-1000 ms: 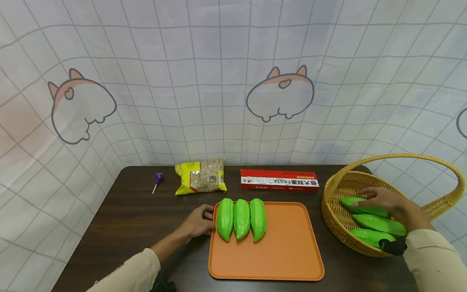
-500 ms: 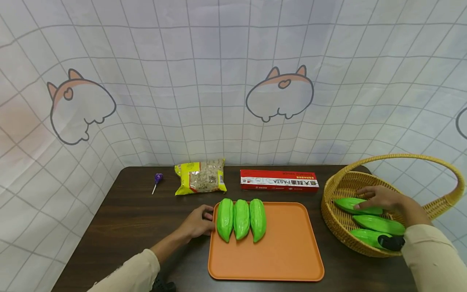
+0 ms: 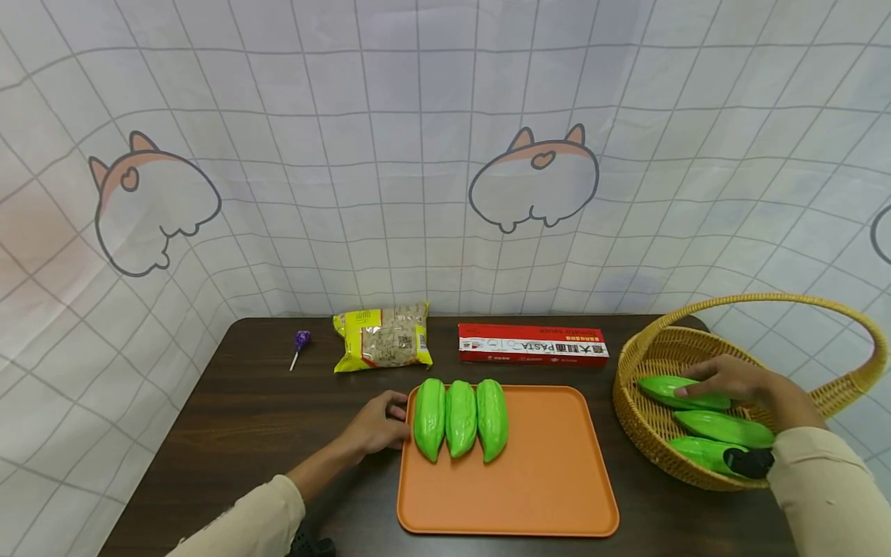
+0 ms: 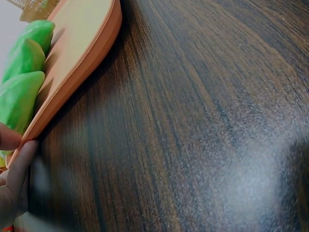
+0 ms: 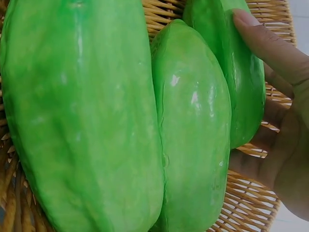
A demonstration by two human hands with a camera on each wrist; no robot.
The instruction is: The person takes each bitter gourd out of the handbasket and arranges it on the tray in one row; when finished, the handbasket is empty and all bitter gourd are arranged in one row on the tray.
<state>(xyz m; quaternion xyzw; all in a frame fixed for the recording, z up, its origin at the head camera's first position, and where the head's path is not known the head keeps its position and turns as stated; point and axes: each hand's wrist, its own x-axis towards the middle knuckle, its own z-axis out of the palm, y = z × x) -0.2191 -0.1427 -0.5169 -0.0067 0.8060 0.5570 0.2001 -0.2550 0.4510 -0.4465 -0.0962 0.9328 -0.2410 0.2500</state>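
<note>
My left hand [image 3: 379,423] pinches the left rim of an orange tray [image 3: 550,464], its thumb [image 4: 8,137] over the edge and a finger against the outer side. Three glossy green papayas [image 3: 462,418] lie side by side on the tray's left half. Inside the wicker basket [image 3: 643,445] on the right are three more. My right hand [image 3: 734,383] grips the farthest papaya [image 5: 244,82] there, thumb on one side and fingers behind it. The middle papaya [image 5: 193,130] and the near papaya [image 5: 82,121] lie beside it, untouched by the fingers.
Behind the tray stand a yellow packaged bag [image 3: 386,338] and a red pasta box [image 3: 533,345]. A purple lollipop [image 3: 302,340] lies at the back left of the dark wooden table [image 3: 230,433]. The basket's tall handle [image 3: 786,298] arches over the right forearm.
Within the basket, the farthest papaya has shifted slightly left together with my right hand. My left hand and the tray stay in place.
</note>
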